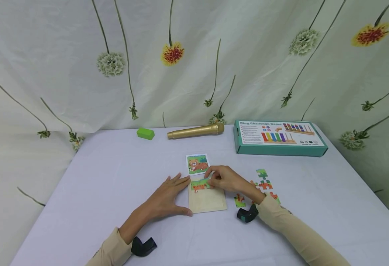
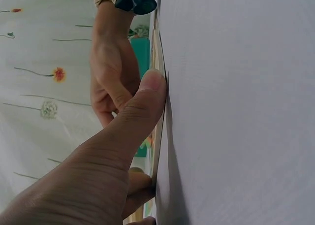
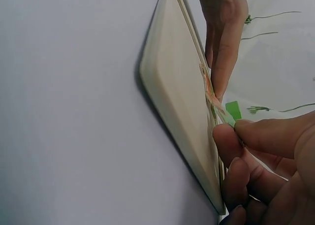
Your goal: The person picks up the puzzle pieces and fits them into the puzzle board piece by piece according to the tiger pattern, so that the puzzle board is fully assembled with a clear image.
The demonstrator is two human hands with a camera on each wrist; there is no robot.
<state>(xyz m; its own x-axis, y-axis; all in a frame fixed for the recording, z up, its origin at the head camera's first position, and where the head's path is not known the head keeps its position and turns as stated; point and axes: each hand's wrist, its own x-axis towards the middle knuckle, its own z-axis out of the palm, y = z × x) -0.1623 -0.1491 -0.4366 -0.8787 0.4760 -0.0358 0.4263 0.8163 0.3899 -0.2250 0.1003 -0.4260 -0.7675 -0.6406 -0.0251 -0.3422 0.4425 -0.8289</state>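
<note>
A pale wooden puzzle board (image 1: 209, 203) lies on the table, with a strip of orange and green jigsaw pieces (image 1: 198, 186) in its upper part. My left hand (image 1: 168, 195) rests along the board's left side, fingers stretched to the upper corner and thumb (image 2: 153, 82) touching the edge near the lower one. Over the top right of the board, my right hand (image 1: 227, 179) pinches a green jigsaw piece (image 3: 228, 117) between thumb and forefinger; the piece tilts up from the board. Just beyond the board is a tiger picture card (image 1: 198, 164).
Several loose jigsaw pieces (image 1: 265, 184) lie right of the board, some hidden under the right forearm. Farther back are a green block (image 1: 145, 133), a gold microphone-shaped object (image 1: 196, 131) and a teal game box (image 1: 281, 149). A flowered cloth (image 1: 188, 85) hangs behind the table.
</note>
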